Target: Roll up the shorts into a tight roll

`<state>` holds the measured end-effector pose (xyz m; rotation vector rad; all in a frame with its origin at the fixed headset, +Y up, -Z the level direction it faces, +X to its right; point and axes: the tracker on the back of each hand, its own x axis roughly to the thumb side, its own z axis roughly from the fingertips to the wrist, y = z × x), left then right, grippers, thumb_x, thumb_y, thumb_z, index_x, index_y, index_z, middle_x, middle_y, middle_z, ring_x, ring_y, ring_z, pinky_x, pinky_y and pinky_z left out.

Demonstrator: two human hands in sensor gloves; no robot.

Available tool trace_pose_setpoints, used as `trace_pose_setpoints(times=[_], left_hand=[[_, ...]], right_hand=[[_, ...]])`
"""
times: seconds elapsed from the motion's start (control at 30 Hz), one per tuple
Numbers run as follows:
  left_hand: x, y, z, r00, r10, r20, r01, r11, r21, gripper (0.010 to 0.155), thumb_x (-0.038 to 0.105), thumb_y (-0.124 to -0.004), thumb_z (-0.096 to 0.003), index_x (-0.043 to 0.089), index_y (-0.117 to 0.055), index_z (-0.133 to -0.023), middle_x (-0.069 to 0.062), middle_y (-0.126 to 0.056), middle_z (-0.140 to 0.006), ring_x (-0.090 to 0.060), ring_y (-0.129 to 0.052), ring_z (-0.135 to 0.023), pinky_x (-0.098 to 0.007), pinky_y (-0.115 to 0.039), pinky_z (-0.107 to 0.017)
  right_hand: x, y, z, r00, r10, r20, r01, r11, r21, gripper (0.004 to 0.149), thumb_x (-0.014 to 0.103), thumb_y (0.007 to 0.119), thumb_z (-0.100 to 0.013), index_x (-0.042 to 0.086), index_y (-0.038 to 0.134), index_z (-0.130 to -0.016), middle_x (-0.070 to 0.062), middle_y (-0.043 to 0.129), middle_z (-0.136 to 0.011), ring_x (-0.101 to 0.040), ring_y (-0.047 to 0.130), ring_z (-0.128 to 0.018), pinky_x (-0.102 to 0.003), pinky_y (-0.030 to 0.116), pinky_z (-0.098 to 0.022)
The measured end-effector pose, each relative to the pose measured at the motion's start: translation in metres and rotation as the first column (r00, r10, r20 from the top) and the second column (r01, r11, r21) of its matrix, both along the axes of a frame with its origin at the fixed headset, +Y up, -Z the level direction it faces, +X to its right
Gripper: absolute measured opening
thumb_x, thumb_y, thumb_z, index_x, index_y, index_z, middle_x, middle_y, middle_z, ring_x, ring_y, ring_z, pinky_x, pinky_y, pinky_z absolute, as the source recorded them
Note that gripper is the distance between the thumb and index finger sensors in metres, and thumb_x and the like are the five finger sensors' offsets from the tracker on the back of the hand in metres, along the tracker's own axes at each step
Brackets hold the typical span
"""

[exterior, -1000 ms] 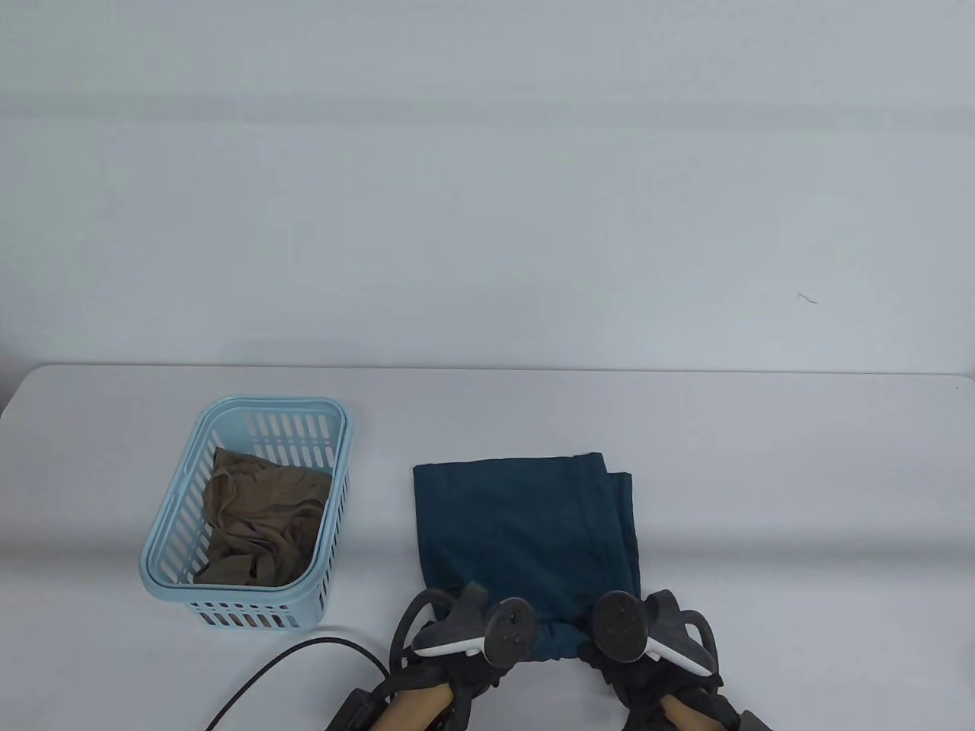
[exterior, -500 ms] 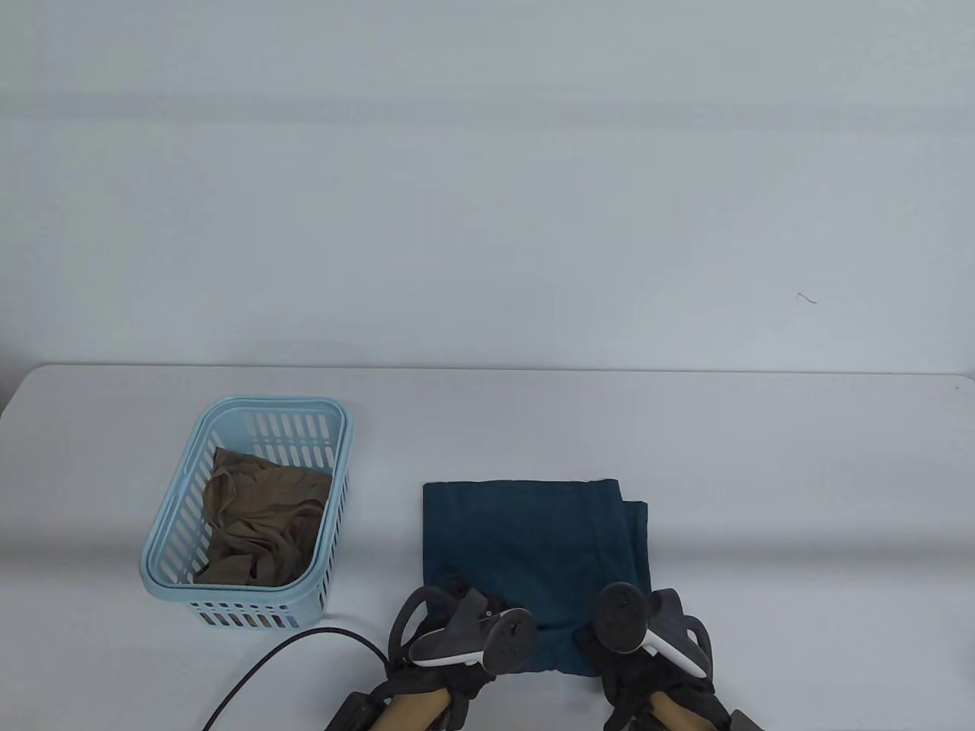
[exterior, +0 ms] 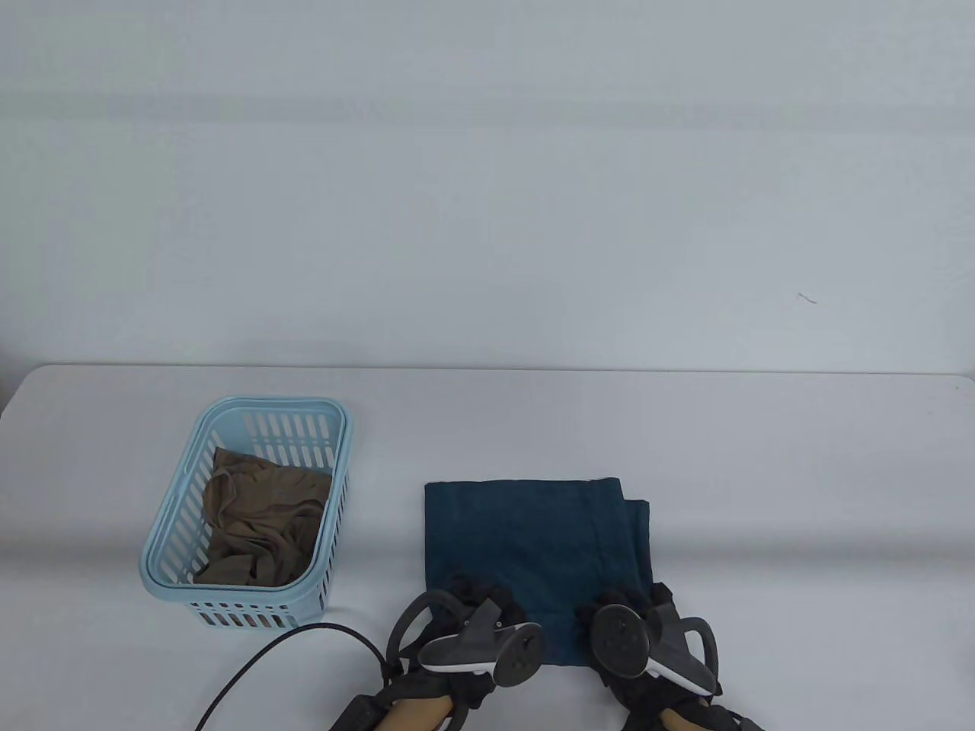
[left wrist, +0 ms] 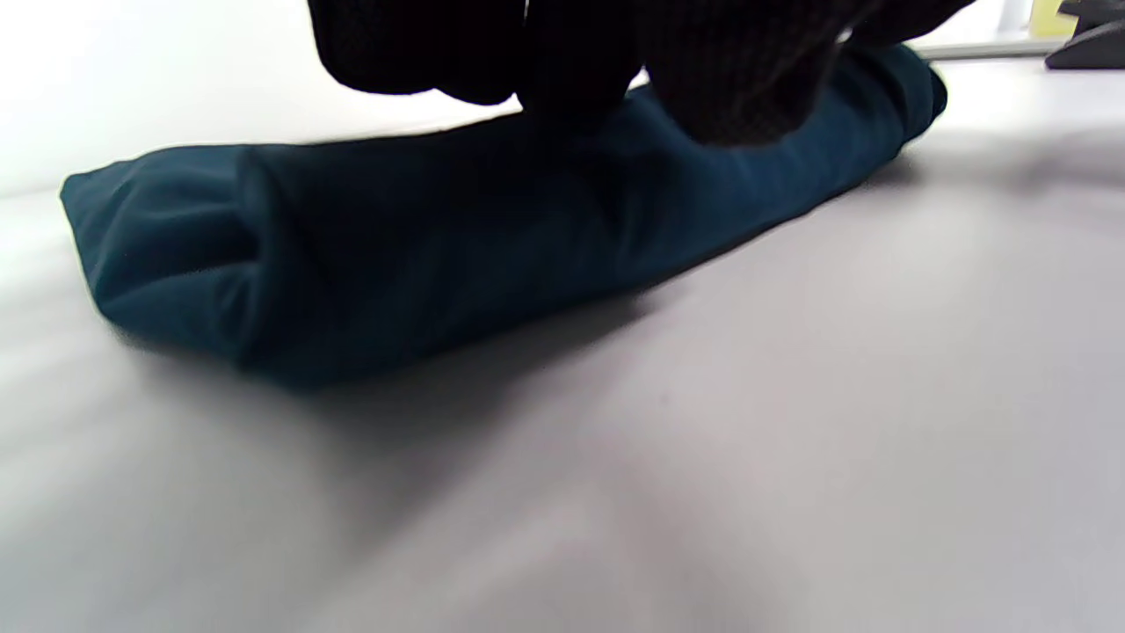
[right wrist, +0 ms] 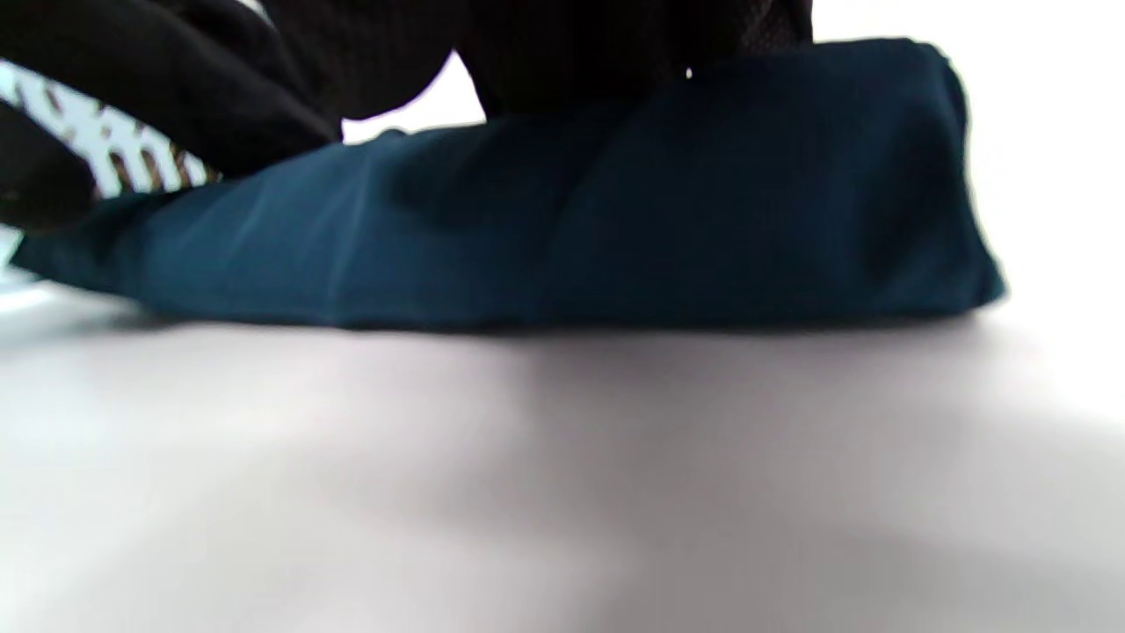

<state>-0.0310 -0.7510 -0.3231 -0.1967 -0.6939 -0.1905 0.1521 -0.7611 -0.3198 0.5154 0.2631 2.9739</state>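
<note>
The dark teal shorts (exterior: 533, 533) lie folded flat on the grey table, and their near edge is turned over into a low roll. My left hand (exterior: 478, 595) rests its fingers on the left end of that roll. My right hand (exterior: 623, 598) rests its fingers on the right end. In the left wrist view the gloved fingers (left wrist: 721, 79) press on top of the rolled edge (left wrist: 422, 246). In the right wrist view the fingers (right wrist: 598, 53) press on the roll (right wrist: 615, 229) too. The thumbs are hidden.
A light blue slotted basket (exterior: 171, 525) stands left of the shorts and holds a crumpled brown garment (exterior: 259, 525). A black cable (exterior: 297, 643) curves on the table near my left wrist. The table's far edge meets a pale wall.
The shorts slid towards me. Their near edge, bunched in both hands a second ago, is now turned over, and my fingers have come forward on top of it.
</note>
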Motion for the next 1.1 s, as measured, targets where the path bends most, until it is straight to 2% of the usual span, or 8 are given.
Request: trace_pose_setpoints(times=[0.13,0.27,0.37,0.57,0.8,0.9,1.0,1.1], left_hand=[[0.002,-0.015,0.000,1.000,-0.017,-0.009,0.017,0.999,-0.050,0.073,0.039,-0.075,-0.0457,0.006,-0.053,-0.107,-0.026,-0.052,-0.111,-0.047,-0.060,-0.097,-0.072,-0.038,-0.069],[0.004,-0.021,-0.002,0.999,-0.040,-0.001,0.040,0.999,0.013,0.071,0.037,-0.076,-0.0459,0.006,-0.054,-0.106,-0.026,-0.058,-0.108,-0.044,-0.067,-0.094,-0.071,-0.043,-0.069],[0.003,-0.018,-0.005,0.999,-0.033,-0.001,0.033,0.999,0.009,0.069,0.038,-0.075,-0.0462,0.006,-0.058,-0.105,-0.025,-0.065,-0.106,-0.041,-0.075,-0.092,-0.069,-0.049,-0.069],[-0.015,-0.004,-0.017,0.978,0.176,-0.110,-0.188,0.976,-0.109,0.063,0.038,-0.075,-0.0436,0.008,-0.074,-0.099,-0.021,-0.087,-0.097,-0.035,-0.094,-0.084,-0.068,-0.055,-0.068],[-0.025,-0.003,-0.023,0.937,0.298,-0.184,-0.333,0.920,-0.208,0.055,0.033,-0.068,-0.0452,0.009,-0.081,-0.094,-0.015,-0.099,-0.084,-0.029,-0.103,-0.070,-0.069,-0.057,-0.066],[-0.022,-0.006,-0.022,0.939,0.290,-0.185,-0.331,0.909,-0.254,0.053,0.032,-0.067,-0.0456,0.011,-0.082,-0.092,-0.012,-0.101,-0.078,-0.026,-0.105,-0.062,-0.067,-0.059,-0.066],[-0.022,-0.002,-0.019,0.948,0.272,-0.168,-0.305,0.927,-0.220,0.054,0.033,-0.068,-0.0463,0.011,-0.079,-0.095,-0.013,-0.099,-0.082,-0.029,-0.102,-0.068,-0.069,-0.056,-0.067],[-0.022,0.015,-0.013,0.953,0.286,-0.102,-0.297,0.949,-0.109,0.056,0.035,-0.073,-0.0465,0.014,-0.073,-0.099,-0.015,-0.086,-0.096,-0.034,-0.092,-0.083,-0.071,-0.051,-0.067]], right_hand=[[-0.005,-0.013,0.000,0.993,0.114,-0.044,-0.116,0.991,-0.070,0.070,0.046,0.070,-0.046,0.015,0.048,-0.105,-0.014,0.047,-0.108,-0.042,0.041,-0.099,-0.074,0.018,-0.067],[-0.010,-0.017,0.002,0.985,0.160,-0.065,-0.160,0.987,0.002,0.071,0.044,0.073,-0.044,0.014,0.049,-0.104,-0.014,0.048,-0.108,-0.041,0.043,-0.098,-0.073,0.021,-0.068],[-0.013,-0.016,0.003,0.983,0.167,-0.079,-0.164,0.985,0.044,0.068,0.042,0.072,-0.045,0.013,0.055,-0.103,-0.015,0.054,-0.106,-0.040,0.049,-0.097,-0.073,0.024,-0.069],[0.000,-0.007,-0.007,1.000,-0.021,-0.016,0.020,0.999,-0.050,0.058,0.038,0.064,-0.047,0.014,0.065,-0.100,-0.013,0.064,-0.104,-0.040,0.055,-0.096,-0.073,0.027,-0.068],[0.012,-0.010,-0.015,0.968,-0.238,0.080,0.249,0.945,-0.210,0.055,0.040,0.056,-0.049,0.010,0.073,-0.092,-0.017,0.075,-0.092,-0.042,0.064,-0.086,-0.074,0.028,-0.067],[0.011,-0.011,-0.015,0.982,-0.179,0.065,0.189,0.962,-0.199,0.052,0.040,0.055,-0.049,0.011,0.077,-0.086,-0.015,0.079,-0.085,-0.040,0.069,-0.080,-0.074,0.030,-0.067],[0.010,-0.010,-0.015,0.984,-0.163,0.066,0.172,0.968,-0.181,0.052,0.040,0.054,-0.049,0.012,0.077,-0.086,-0.014,0.080,-0.083,-0.039,0.070,-0.080,-0.073,0.031,-0.067],[0.011,-0.010,-0.014,0.985,-0.153,0.076,0.164,0.973,-0.164,0.052,0.041,0.054,-0.050,0.012,0.077,-0.086,-0.014,0.081,-0.083,-0.039,0.070,-0.079,-0.073,0.031,-0.067]])
